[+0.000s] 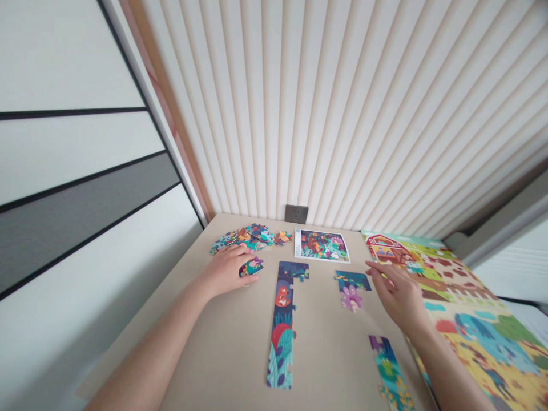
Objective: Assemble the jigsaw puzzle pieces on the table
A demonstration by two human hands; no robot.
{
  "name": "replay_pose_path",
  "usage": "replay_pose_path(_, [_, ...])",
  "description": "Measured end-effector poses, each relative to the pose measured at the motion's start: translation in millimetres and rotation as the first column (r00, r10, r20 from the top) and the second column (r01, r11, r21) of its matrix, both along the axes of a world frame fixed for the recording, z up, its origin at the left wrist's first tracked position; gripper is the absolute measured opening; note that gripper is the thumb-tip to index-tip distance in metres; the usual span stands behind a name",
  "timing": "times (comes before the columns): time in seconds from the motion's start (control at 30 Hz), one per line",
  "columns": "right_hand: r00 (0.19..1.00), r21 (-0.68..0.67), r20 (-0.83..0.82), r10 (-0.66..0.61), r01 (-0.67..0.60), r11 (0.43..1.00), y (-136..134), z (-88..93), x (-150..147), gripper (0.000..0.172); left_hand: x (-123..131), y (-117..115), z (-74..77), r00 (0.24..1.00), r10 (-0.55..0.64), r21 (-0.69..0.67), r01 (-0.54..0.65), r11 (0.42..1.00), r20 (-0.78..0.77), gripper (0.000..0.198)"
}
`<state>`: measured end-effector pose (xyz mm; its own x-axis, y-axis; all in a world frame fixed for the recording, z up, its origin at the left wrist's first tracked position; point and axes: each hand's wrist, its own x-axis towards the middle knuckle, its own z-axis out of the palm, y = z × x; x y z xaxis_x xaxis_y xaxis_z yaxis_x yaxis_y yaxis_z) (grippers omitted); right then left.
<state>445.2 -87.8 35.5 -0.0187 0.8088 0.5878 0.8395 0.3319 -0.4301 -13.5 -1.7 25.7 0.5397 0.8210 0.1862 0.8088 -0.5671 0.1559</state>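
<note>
Beside the pile (252,233), the left hand (229,268) pinches a part-hidden puzzle piece (253,266); I cannot tell the right hand's grip (399,294).

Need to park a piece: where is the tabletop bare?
Between the long puzzle strip and lower-right strip, below the purple-creature section; also between left forearm and long puzzle strip. Crowded: the piece pile by the left hand; the right edge, around the barn picture.

cut off below: a puzzle strip (387,368) near the tabletop's (231,354) right edge; left fingers (240,250) partly hide a piece (256,265), perhaps several.
</note>
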Motion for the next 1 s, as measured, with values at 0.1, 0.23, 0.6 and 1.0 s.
replay_pose_path(0.1, [1.000, -0.006, 0.010, 0.011, -0.011, 1.000, -0.7, 0.3, -1.0, 0.024, 3.3, -2.4, 2.1, 1.000, 0.005, -0.004, -0.005, 1.000, -0.014, 0.045])
replay_pose_path(0.23, [0.999, -0.001, 0.048, 0.018, -0.018, 1.000, -0.8, 2.4, -1.8, 0.023, 7.2, -4.8, 1.1, 1.000, -0.006, 0.025, 0.007, 1.000, -0.027, 0.041])
replay_pose_path(0.6, [0.997, 0.008, 0.068, 0.044, -0.045, 0.999, 0.0, 5.2, -5.1, 0.022, 8.9, -4.1, -1.0, 0.998, -0.040, 0.047, 0.042, 0.998, -0.038, 0.040])
replay_pose_path(1.0, [0.997, 0.052, 0.039, 0.072, -0.074, 0.996, -2.7, 7.5, -5.9, 0.022, 9.4, -5.1, -1.3, 0.998, -0.055, 0.040, 0.055, 0.998, -0.005, 0.039])
